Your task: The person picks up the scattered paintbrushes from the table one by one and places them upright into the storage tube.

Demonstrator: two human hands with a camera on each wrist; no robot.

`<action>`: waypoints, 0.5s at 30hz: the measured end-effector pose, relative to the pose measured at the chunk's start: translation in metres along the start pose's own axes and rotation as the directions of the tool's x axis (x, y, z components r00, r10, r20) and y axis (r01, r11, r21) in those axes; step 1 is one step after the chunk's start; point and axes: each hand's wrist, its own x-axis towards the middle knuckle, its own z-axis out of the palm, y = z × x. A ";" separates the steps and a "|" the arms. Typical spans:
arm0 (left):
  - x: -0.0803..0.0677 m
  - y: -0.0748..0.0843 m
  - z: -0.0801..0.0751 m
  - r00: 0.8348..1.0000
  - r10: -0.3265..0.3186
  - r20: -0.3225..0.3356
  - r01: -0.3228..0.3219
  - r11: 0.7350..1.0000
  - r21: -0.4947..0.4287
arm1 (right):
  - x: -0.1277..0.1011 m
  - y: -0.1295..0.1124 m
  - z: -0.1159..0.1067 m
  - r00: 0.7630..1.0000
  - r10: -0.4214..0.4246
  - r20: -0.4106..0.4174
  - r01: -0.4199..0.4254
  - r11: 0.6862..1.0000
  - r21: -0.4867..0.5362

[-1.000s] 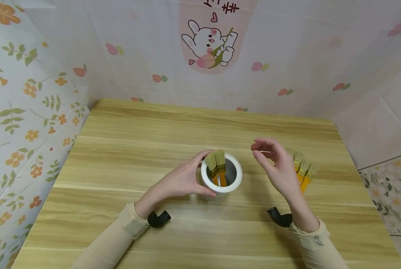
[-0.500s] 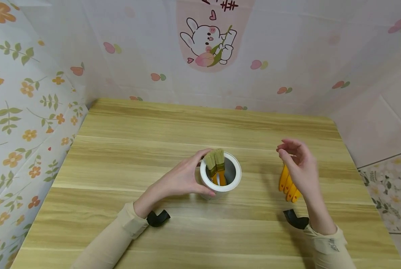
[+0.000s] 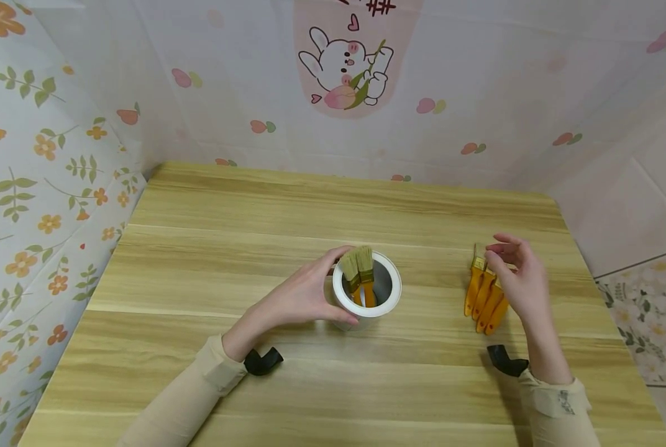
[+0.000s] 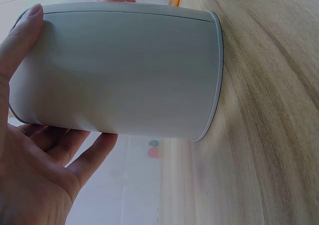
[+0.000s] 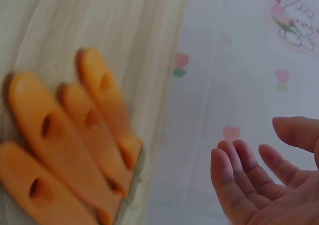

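Brushes [image 3: 485, 298], four with orange handles, lie side by side flat on the table [image 3: 227, 261], at about 3 o'clock from the white cup, well apart from it. Handles point toward the person, bristle ends away. In the right wrist view the orange handles [image 5: 70, 135] show a hanging hole in each; that view is blurred.

Right hand [image 3: 520, 279] hovers just over the bristle end of the row, at 12 to 1 o'clock of the handles. Its fingers [image 5: 234, 170] are loosely bent and spread, holding nothing; whether the fingertips touch a brush cannot be told.

White cup [image 3: 368, 292] stands upright near the table's centre. Two more brushes [image 3: 358, 268] stand inside it, bristles up, leaning toward its 10 o'clock rim.

Left hand [image 3: 299, 298] grips the cup from its 9 o'clock side, thumb on the near wall, fingers [image 4: 84, 155] curled round the far wall. In the left wrist view the cup wall [image 4: 124, 70] fills the frame, base flat on the wood.

Beige sleeves cover both forearms. Floral and rabbit-print sheets wall the table at 9, 12 and 3 o'clock.
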 end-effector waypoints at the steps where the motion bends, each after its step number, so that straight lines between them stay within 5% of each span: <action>1: 0.000 0.000 0.000 1.000 0.000 -0.001 0.000 1.000 -0.002 | 0.001 0.002 0.000 1.000 0.010 0.007 -0.010 1.000 -0.011; 8: 0.000 0.000 0.000 1.000 -0.008 -0.005 0.008 1.000 -0.010 | 0.007 0.017 -0.001 0.989 0.078 0.126 -0.060 0.988 -0.140; 15: 0.001 0.000 0.000 1.000 0.000 0.001 0.000 1.000 -0.006 | 0.010 0.024 0.002 0.947 0.202 0.252 -0.155 0.969 -0.193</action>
